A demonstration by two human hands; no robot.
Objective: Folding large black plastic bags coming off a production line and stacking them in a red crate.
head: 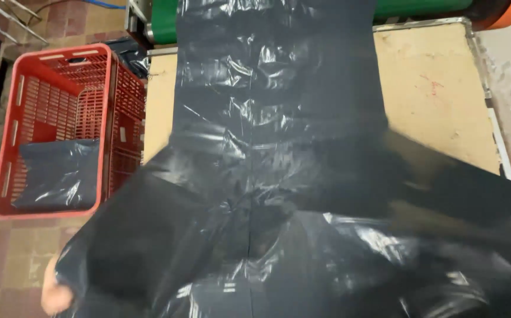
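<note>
— Hands?
— Left hand (55,293) gripping black plastic sheet (279,176) at its lower-left corner, blurred. Right hand hidden; cannot tell.
— Sheet?
— Spread over counter (432,88), right of red crate (49,129).

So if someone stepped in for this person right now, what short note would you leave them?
Left hand: gripping the near-left edge of the black plastic sheet.
Right hand: not in view, likely under the sheet.
The sheet runs from the green roller down the tan table and is lifted, blurred, at the near end.
Red crate on the floor to the left already holds folded black plastic.
Left: the sheet on the table is not folded or in the crate yet.
</note>
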